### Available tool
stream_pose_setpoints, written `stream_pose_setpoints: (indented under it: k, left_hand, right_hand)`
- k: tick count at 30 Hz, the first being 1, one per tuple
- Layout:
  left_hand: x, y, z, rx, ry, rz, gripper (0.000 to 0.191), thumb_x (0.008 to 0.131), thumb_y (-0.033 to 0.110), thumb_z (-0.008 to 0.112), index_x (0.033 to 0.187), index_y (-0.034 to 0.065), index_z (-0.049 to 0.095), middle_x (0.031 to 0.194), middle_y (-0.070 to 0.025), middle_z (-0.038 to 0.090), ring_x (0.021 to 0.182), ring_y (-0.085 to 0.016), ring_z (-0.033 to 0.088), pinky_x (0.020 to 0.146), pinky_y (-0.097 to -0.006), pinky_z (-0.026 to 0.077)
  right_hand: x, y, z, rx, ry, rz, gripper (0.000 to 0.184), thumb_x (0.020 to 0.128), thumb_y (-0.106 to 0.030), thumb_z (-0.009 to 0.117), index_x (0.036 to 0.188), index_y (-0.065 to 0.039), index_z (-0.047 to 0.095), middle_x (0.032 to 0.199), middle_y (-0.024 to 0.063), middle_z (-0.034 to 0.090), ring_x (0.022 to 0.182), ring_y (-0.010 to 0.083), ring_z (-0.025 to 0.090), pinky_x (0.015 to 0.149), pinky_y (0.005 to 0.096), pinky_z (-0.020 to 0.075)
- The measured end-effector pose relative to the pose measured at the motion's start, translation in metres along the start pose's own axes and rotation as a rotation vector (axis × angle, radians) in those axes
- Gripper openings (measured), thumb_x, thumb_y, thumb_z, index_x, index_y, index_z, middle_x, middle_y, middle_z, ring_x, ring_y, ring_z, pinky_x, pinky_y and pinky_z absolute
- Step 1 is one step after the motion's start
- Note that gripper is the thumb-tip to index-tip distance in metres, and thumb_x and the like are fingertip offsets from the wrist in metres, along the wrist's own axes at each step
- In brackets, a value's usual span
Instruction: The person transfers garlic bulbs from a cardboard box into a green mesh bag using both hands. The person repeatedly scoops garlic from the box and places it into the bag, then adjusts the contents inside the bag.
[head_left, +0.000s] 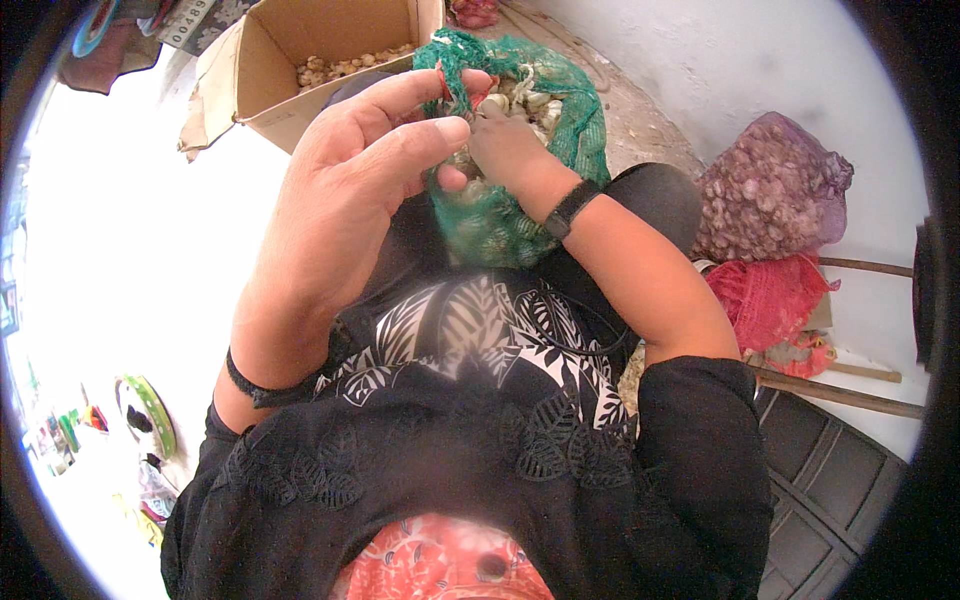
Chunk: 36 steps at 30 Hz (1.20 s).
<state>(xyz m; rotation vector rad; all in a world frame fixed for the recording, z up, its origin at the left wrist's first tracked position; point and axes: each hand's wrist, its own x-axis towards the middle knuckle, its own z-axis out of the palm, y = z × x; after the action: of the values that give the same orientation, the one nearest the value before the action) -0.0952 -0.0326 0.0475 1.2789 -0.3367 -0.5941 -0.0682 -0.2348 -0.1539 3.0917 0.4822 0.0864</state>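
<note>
A green mesh sack (585, 112) of garlic bulbs (544, 109) rests between my legs, its mouth spread wide. My left hand (375, 142) is raised at the sack's left side, thumb extended, with fingers at the green netting and a red strip near the rim. Reaching into the mouth from the right, my right hand (510, 142) touches the garlic; its fingertips are partly hidden among the bulbs, so its grip is unclear. Dark bands circle both wrists.
An open cardboard box (281, 120) holding garlic stands beyond my left hand. At right, a full purple mesh sack (772, 187) leans near the white wall, above red netting (772, 300) and wooden sticks (847, 394). A black panelled surface (825, 480) lies lower right.
</note>
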Motion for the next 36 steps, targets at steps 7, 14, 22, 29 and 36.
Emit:
stream_pose_setpoints:
  k: [7,14,22,29,36]
  left_hand:
    - [0.0,0.0,-0.001,-0.01,-0.024,0.008,0.045,0.095,0.015,0.053,0.133,-0.0085,0.052,0.131,-0.0121,0.06,0.109,-0.015,0.059,0.086,-0.0279,0.049]
    - [0.003,0.001,-0.001,0.005,-0.023,-0.006,0.048,0.095,0.015,0.053,0.135,-0.0095,0.05,0.133,-0.0133,0.059,0.113,-0.015,0.057,0.087,-0.0292,0.048]
    - [0.006,0.002,0.001,0.007,-0.025,-0.021,0.047,0.094,0.014,0.053,0.135,-0.0105,0.049,0.134,-0.0139,0.058,0.112,-0.016,0.057,0.087,-0.0294,0.048]
    - [0.006,0.003,0.002,0.018,-0.005,-0.007,0.047,0.094,0.013,0.052,0.134,-0.0106,0.05,0.133,-0.0141,0.059,0.11,-0.016,0.058,0.086,-0.0293,0.049]
    - [0.006,0.001,0.003,0.001,-0.016,-0.012,0.046,0.094,0.013,0.052,0.134,-0.0102,0.05,0.132,-0.0141,0.059,0.109,-0.015,0.059,0.086,-0.0278,0.049]
  right_hand:
    - [0.001,0.007,-0.023,0.362,-0.062,0.032,0.023,0.088,-0.008,0.054,0.104,-0.005,0.069,0.101,0.0131,0.068,0.107,0.032,0.061,0.084,0.0429,0.0542]
    - [-0.003,0.039,-0.046,0.463,0.09,0.192,0.03,0.093,-0.023,0.056,0.116,-0.006,0.063,0.103,0.0244,0.067,0.096,0.0393,0.066,0.082,0.0469,0.052]
    - [-0.009,0.077,-0.066,-0.022,-0.1,0.268,0.021,0.089,-0.013,0.055,0.1,0.001,0.066,0.09,0.0241,0.069,0.083,0.04,0.069,0.074,0.048,0.056]
    - [-0.008,0.084,-0.058,0.061,0.096,0.33,0.019,0.088,-0.011,0.054,0.096,0.001,0.066,0.089,0.0244,0.068,0.084,0.04,0.069,0.075,0.0481,0.0556]
    - [0.005,0.087,-0.059,0.027,-0.025,0.298,0.019,0.091,-0.012,0.054,0.098,0.0,0.067,0.092,0.0239,0.069,0.086,0.0417,0.068,0.076,0.0473,0.0555]
